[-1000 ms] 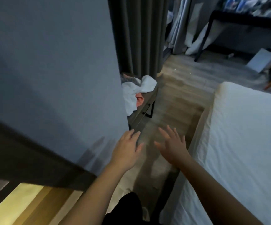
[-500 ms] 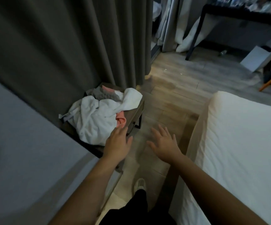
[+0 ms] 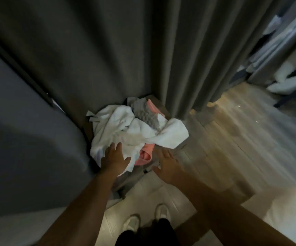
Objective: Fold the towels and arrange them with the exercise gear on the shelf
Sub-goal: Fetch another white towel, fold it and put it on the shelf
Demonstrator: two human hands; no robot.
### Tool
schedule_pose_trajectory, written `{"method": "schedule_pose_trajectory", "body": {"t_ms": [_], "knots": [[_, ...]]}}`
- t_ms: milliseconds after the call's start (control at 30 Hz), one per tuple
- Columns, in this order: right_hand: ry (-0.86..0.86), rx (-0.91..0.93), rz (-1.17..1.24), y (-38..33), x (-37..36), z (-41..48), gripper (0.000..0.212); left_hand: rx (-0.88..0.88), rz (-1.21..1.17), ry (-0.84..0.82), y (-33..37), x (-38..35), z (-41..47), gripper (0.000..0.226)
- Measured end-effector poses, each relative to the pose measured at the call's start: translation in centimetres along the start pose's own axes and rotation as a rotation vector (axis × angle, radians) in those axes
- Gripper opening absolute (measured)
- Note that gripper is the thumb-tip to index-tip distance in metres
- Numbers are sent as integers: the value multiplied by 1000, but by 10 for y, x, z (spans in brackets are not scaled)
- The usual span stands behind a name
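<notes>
Lying dead ahead, the white towel (image 3: 126, 128) has left hand (image 3: 114, 159) on its near edge w/ fingers straight. Right hand (image 3: 168, 166), spread & empty, sits just beside pink towel (image 3: 144, 154); left's nearer.

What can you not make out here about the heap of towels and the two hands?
Head view, dim and blurred:
Crumpled pink towel: mostly buried under crumpled white towels.
Low dark stand: covered by the heap, legs hidden.
Left hand: contact with the white towels unclear from blur.
Right hand: fingertips smeared.
</notes>
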State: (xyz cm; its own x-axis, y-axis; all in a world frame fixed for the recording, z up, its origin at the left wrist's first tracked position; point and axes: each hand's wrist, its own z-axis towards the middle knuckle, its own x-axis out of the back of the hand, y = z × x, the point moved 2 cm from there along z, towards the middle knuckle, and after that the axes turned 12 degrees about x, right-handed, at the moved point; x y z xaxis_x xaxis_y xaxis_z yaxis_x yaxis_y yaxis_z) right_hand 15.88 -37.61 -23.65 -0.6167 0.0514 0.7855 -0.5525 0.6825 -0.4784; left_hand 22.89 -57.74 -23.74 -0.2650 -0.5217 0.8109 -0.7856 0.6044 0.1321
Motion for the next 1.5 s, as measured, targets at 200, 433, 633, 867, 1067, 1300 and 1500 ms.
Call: {"method": "schedule_pose_trajectory", "body": {"t_ms": [200, 433, 633, 867, 1067, 1300, 1500], "knots": [[-83, 145, -71, 25, -11, 129, 87, 159, -24, 126, 3, -23, 80, 103], [115, 269, -118, 27, -57, 218, 58, 209, -177, 243, -22, -70, 137, 89], [228, 369, 128, 13, -27, 201, 43, 102, -240, 387, -20, -18, 113, 35], [430, 504, 343, -43, 81, 145, 32, 4, -332, 663, 9, 105, 17, 38], [525, 551, 363, -86, 156, 110, 26, 0, -308, 770, 25, 178, -43, 34], [577, 600, 402, -119, 200, 75, 26, -64, -362, 890, 24, 224, -92, 29], [648, 695, 423, -145, 238, 49, 16, -116, -431, 1001, 27, 252, -133, 26]]}}
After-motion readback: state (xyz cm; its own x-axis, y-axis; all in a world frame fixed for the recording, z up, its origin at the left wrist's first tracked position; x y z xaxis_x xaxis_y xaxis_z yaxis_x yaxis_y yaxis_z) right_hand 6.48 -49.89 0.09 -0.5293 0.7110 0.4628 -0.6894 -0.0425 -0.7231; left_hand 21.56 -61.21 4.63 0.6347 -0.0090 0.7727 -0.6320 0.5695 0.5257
